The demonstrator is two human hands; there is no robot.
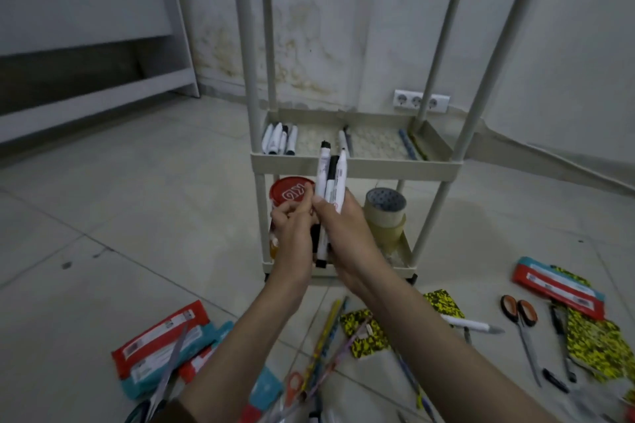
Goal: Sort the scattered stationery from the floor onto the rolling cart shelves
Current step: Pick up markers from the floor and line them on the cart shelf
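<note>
Tiled floor [137, 216] is strewn with stationery; at 12 o'clock, before the cart [355, 166], markers [330, 189] are grasped upright by both the left hand [293, 233] and the right hand [347, 237].

Both forearms are bare, left hand [292, 227] and right hand [343, 233] too, just a dark brownish sleeve [171, 412] edge on the left arm, well back from the grip.

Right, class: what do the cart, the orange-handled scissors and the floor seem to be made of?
Cart: probably plastic, matte cream, moulded rims and tube posts.
Scissors: likely metal blades, grey and thin, with orange plastic-looking handles.
Floor: seemingly ceramic tile, pale, faintly glossy, with grout lines.
</note>
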